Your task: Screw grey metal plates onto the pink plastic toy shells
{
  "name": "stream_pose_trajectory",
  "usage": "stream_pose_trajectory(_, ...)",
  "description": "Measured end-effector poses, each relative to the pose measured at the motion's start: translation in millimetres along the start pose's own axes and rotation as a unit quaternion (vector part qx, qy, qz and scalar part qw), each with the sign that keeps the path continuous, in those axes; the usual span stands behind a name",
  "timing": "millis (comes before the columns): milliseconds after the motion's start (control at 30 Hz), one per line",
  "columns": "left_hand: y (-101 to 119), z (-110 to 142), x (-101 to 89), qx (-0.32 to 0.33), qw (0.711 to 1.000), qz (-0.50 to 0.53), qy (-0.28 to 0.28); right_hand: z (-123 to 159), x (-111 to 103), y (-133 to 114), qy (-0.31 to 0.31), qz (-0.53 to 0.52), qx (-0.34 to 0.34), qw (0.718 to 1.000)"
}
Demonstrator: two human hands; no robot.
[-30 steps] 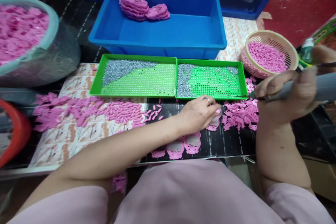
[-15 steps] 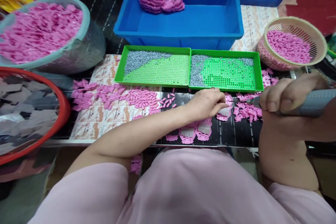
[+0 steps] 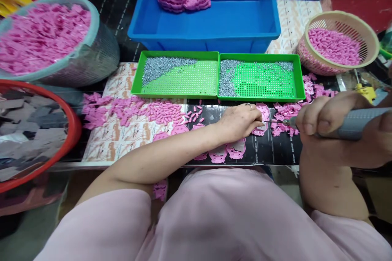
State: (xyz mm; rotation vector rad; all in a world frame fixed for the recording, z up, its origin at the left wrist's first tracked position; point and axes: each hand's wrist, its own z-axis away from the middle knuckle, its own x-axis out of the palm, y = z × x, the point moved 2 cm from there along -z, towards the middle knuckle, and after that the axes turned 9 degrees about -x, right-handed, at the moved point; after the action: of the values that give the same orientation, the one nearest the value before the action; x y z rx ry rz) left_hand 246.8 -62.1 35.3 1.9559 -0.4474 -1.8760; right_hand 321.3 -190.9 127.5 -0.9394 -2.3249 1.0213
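My left hand (image 3: pixel 238 121) rests on the table with its fingers pinched on a flat pink plastic part (image 3: pixel 261 117), holding it down. My right hand (image 3: pixel 333 119) is wrapped round a grey electric screwdriver (image 3: pixel 357 124). Its thin metal bit points left and meets the pink part right at my left fingertips. Two more pink shaped parts (image 3: pixel 228 151) lie near the table's front edge, below my left wrist. Just behind my hands stand two green trays (image 3: pixel 220 59), each with a heap of small silver screws (image 3: pixel 159 69).
A blue bin (image 3: pixel 269 16) at the back holds stacked pink parts. Left, a mesh basket (image 3: pixel 101 55) of pink pieces and a red tub (image 3: pixel 72 130). Right, a beige basket (image 3: pixel 372 36) of small pink pieces. Loose pink pieces (image 3: pixel 131 110) litter the table.
My right hand brought the screwdriver down from over the right green tray, and its bit now meets the pink part under my left fingers. The view shifted left and down.
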Motion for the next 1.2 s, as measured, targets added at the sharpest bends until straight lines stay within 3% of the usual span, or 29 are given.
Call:
stream_pose_trajectory(133, 3, 2, 3.2, 0.015, 1.0, -0.015, 0.002, 5, 1, -2, -0.033, -0.024, -0.032, 0.999)
stream_pose_trajectory(400, 4, 5, 6.4, 0.046, 0.999, 0.002, 0.025, 7, 3, -2, -0.026, -0.037, -0.051, 0.998)
stream_pose_trajectory(900, -1, 5, 5.1, 0.015, 0.997, -0.078, -0.017, 7, 4, -4, -0.028, -0.025, -0.058, 0.998)
stream_pose_trajectory(1200, -4, 3, 6.9, 0.086, 0.991, -0.106, 0.009, 28, 0, 27, 0.063, -0.025, -0.041, 0.997)
